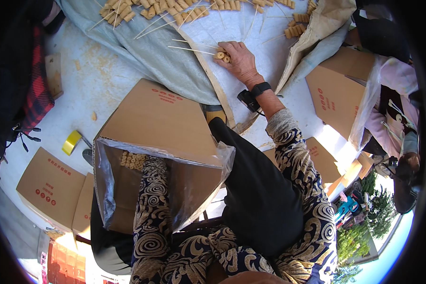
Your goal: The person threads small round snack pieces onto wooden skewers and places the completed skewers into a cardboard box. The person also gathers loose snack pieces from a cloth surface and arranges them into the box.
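My right hand (pixel 238 63) is closed around a few skewered tan tube-shaped food rolls (pixel 219 55), whose thin wooden sticks point left over a white sheet. A watch-like black band is on that wrist. My left forearm reaches into an open cardboard box (pixel 156 120) lined with clear plastic film (pixel 226 158). Inside the box, the left hand is hidden. Stacked rolls (pixel 133 160) show just beside the left sleeve, deep in the box. Beyond my right hand, many more skewered rolls (pixel 159 7) lie in a row of heaps along the top of the view.
Woven sacking (pixel 163 67) with a tan edge lies between the box and the heaps. Yellow tape (pixel 71 142) rests at left. Other cartons stand at left (pixel 50 184) and right (pixel 337 92). A person in pink (pixel 399 117) is at right, another person in dark clothing at left.
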Tool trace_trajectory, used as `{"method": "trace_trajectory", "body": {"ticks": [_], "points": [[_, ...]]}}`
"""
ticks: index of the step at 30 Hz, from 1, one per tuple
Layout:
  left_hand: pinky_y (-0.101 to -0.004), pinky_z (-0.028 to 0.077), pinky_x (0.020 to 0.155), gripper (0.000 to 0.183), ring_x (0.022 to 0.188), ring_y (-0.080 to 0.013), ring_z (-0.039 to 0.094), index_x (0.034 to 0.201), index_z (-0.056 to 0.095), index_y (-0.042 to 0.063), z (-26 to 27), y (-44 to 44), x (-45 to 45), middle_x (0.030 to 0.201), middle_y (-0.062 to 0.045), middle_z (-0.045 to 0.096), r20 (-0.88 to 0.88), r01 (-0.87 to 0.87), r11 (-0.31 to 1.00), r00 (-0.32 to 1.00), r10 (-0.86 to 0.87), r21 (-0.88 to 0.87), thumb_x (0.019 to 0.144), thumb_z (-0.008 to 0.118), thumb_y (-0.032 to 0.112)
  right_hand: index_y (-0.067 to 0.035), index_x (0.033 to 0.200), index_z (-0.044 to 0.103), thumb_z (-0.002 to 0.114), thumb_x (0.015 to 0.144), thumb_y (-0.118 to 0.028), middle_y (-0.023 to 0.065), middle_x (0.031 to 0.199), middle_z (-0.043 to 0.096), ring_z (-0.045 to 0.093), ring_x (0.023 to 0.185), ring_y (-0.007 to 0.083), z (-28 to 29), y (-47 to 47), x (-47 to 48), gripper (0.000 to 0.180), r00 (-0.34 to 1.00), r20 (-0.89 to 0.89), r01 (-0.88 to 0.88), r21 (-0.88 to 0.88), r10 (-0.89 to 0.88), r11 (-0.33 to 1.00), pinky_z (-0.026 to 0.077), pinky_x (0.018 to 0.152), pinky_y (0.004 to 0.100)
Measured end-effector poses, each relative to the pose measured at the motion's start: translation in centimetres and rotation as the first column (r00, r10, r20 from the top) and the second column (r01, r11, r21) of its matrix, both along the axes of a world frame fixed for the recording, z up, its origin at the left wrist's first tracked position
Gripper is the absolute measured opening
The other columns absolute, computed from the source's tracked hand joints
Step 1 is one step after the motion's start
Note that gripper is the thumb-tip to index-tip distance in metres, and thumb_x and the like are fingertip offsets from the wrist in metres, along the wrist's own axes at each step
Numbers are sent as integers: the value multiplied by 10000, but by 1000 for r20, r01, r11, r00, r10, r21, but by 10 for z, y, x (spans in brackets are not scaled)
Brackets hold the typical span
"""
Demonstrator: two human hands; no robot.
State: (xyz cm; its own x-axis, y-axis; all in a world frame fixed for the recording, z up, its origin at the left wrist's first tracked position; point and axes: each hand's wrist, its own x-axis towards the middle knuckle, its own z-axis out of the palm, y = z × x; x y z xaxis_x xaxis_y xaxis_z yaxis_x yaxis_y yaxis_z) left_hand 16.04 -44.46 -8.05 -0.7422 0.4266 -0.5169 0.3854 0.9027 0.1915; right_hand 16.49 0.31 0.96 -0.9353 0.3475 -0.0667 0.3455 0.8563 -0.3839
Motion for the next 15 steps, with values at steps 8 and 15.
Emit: {"method": "trace_trajectory", "body": {"ticks": [8,15], "points": [[-622,35,1145,769,1440,-348,200,1496,287,119,-1,1,-2,1565,-134,254,-5,-12,1000,1000,12,10,928,372,630,-190,1128,630,757,800,-343,27,993,673,639,942,227,33,33,59,384,979,119,156,80,-165,984,536,782,336],[-619,33,1147,772,1441,-347,199,1498,284,119,-3,6,-4,1567,-133,250,-16,-24,1000,1000,25,17,928,371,632,-189,1083,629,788,741,-327,2,940,657,630,888,225,64,-7,50,401,992,-76,94,-40,-97,995,536,728,354]]}}
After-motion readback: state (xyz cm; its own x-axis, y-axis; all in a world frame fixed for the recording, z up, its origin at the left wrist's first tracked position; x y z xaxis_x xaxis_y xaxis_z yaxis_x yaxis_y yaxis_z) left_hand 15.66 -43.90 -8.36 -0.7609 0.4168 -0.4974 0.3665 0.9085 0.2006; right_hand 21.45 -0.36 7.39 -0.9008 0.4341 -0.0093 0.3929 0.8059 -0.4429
